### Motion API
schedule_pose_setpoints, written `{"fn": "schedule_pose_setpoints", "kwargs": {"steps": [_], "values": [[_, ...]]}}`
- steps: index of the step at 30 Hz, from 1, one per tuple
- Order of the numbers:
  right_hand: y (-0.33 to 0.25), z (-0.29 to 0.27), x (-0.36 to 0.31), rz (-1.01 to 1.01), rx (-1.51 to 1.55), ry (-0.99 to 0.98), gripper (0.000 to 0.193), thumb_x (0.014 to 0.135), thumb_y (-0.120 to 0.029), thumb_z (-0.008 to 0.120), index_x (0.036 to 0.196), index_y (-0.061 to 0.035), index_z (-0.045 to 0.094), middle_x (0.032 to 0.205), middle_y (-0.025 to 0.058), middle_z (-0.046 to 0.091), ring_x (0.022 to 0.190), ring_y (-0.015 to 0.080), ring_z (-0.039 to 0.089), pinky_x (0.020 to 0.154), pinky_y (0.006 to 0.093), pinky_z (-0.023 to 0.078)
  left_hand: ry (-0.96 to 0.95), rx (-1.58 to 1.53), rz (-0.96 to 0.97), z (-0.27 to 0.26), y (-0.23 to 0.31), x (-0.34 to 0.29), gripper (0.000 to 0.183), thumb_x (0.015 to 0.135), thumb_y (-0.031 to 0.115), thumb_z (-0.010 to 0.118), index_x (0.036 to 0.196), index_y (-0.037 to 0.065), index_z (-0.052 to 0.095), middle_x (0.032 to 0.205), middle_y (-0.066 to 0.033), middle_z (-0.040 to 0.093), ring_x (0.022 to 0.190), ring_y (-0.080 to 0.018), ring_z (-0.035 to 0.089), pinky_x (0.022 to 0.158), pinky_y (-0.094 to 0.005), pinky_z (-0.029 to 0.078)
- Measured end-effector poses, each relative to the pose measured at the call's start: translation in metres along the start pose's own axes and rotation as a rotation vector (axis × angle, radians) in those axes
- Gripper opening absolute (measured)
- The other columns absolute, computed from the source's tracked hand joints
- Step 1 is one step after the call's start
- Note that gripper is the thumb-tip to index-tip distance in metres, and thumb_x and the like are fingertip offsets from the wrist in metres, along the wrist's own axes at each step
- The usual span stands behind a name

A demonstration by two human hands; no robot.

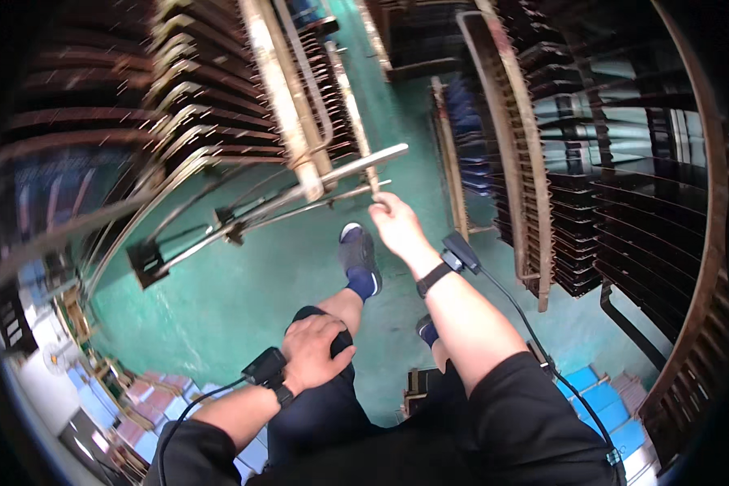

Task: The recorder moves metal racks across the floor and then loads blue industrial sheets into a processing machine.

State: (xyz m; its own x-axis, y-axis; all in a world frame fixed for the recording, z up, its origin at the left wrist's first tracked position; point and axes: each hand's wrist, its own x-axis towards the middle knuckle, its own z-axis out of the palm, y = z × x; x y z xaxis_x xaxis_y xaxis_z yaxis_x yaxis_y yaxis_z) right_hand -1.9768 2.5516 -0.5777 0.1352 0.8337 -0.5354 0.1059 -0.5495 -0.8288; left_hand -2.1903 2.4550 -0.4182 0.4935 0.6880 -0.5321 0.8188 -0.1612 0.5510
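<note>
My right hand [396, 228] is stretched forward with its fingers curled at the end of a narrow, worn rack post [354, 121]. The fingertips are partly hidden by the hand itself. That post belongs to a tall rack [218, 97] holding many thin, dark, tightly stacked trays. Close by, a pale metal bar [364, 166] crosses the rack's base. My left hand [314, 350] lies flat on my bent left knee, fingers stretched out, holding nothing. Each wrist carries a dark strap with a small cabled device.
Another tray-filled rack [522, 146] stands to the right, with a curved brown frame [713, 202] beyond it. Green floor [210, 300] runs between the racks. Blue stacks [599, 405] sit at lower right, and pale blue and brownish stacks [153, 397] at lower left.
</note>
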Motion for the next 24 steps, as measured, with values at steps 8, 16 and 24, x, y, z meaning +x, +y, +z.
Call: {"fn": "schedule_pose_setpoints", "kwargs": {"steps": [8,16,24], "values": [[-0.01,-0.068,-0.192,-0.026,-0.257,-0.34,0.032,0.094,-0.017,0.059,0.12,0.0015,0.056,0.105,0.0126,0.063,0.099,0.0177,0.06,0.089,0.03,0.048,-0.089,0.091,-0.066,0.022,0.031,-0.012,0.045,0.08,0.044,0.064,0.105,0.007,0.065,0.109,-0.0153,0.064,0.11,-0.0337,0.058,0.094,-0.0472,0.043],[-0.037,-0.364,-0.395,0.383,-0.797,-0.189,0.054,0.087,-0.039,0.056,0.126,-0.0009,0.059,0.121,0.0227,0.062,0.116,0.0356,0.059,0.1,0.0411,0.046,-0.14,-0.009,0.206,-0.019,0.141,-0.056,0.048,0.084,0.039,0.061,0.12,0.006,0.06,0.113,-0.0162,0.064,0.104,-0.0328,0.062,0.091,-0.0446,0.049],[-0.118,-0.621,-0.424,0.225,-0.222,0.677,0.032,0.094,-0.016,0.056,0.122,-0.0004,0.056,0.09,0.0051,0.064,0.073,0.0131,0.06,0.063,0.0257,0.048,0.014,-0.457,0.343,-0.154,0.321,-0.084,0.036,0.086,0.022,0.067,0.117,0.004,0.062,0.11,-0.012,0.066,0.1,-0.0242,0.064,0.088,-0.0339,0.051]]}}
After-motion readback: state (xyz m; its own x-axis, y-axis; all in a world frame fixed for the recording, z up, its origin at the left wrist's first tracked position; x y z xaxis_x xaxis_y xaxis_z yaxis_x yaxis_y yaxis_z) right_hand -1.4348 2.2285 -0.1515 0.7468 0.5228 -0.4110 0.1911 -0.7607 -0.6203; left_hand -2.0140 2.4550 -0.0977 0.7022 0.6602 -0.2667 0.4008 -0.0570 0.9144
